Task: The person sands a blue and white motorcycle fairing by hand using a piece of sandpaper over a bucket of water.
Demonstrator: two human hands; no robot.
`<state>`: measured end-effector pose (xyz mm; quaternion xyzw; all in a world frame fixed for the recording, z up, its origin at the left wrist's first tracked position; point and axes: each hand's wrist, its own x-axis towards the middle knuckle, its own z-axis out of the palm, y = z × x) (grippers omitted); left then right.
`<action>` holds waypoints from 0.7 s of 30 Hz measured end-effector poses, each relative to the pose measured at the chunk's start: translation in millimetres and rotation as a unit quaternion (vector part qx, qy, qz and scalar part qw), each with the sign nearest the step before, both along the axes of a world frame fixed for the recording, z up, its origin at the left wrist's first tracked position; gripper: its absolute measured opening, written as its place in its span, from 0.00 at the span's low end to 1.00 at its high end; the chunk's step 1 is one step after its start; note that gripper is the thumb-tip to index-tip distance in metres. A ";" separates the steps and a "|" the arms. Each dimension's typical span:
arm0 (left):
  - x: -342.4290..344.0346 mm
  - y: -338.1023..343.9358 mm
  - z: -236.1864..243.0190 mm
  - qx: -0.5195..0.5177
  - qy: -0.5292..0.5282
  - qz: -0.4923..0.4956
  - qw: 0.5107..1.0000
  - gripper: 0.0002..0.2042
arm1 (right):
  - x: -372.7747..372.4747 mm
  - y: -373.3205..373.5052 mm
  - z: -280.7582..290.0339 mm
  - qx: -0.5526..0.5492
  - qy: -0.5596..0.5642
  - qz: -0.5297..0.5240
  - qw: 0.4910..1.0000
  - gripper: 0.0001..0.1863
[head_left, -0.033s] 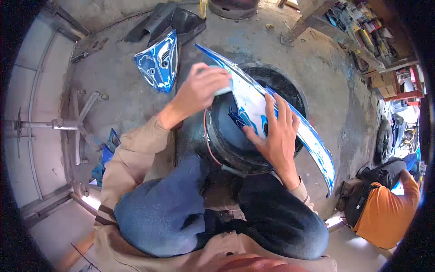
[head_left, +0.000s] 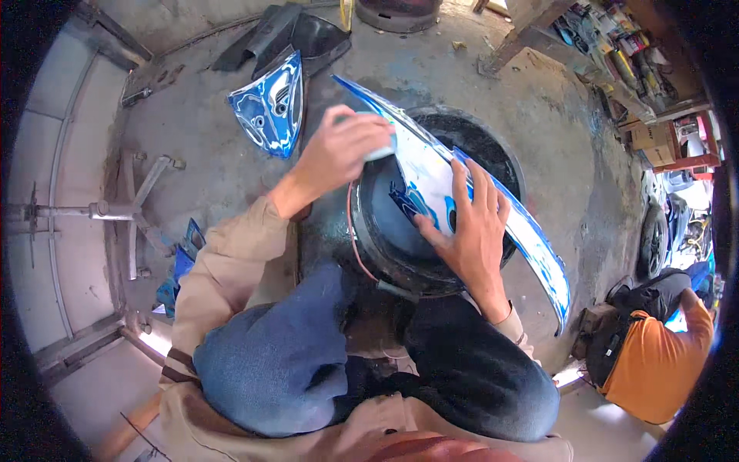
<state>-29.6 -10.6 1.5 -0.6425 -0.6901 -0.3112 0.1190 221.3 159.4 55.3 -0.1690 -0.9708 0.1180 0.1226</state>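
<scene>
A long, curved blue-and-white plastic fairing panel (head_left: 423, 158) lies slantwise across a black bucket (head_left: 369, 246) between my knees. Pale, cloudy liquid (head_left: 381, 200) shows inside the bucket. My left hand (head_left: 342, 150) is closed on a light teal pad (head_left: 381, 152), pressed to the panel's left edge near its narrow upper end; the fingers cover most of the pad. My right hand (head_left: 473, 231) grips the panel around its middle, thumb at the near edge and fingers reaching over the far side. White patches show where the blue finish is broken.
A smaller blue-and-white panel (head_left: 271, 108) lies on the floor beyond my left hand, near black plastic parts (head_left: 289, 38). A metal stand (head_left: 138, 208) is at left. At right are a cluttered shelf (head_left: 616, 54), a wheel (head_left: 653, 239) and a person in orange (head_left: 658, 366).
</scene>
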 end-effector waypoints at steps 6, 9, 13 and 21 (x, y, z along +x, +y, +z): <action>-47.0 5.0 2.4 0.098 -0.196 0.169 0.961 0.13 | 2.3 1.8 1.7 -0.006 0.016 0.003 1.000 0.53; -41.7 1.2 9.2 0.136 -0.335 0.203 0.910 0.12 | 2.0 2.6 -0.5 -0.008 0.018 0.001 1.000 0.53; -39.6 -6.8 4.1 0.191 -0.434 0.242 0.846 0.15 | 3.2 2.2 -4.4 -0.013 0.026 0.005 1.000 0.54; -33.2 1.2 -22.8 0.277 -0.636 0.173 0.699 0.16 | 8.4 7.1 1.4 -0.018 0.048 0.022 0.998 0.58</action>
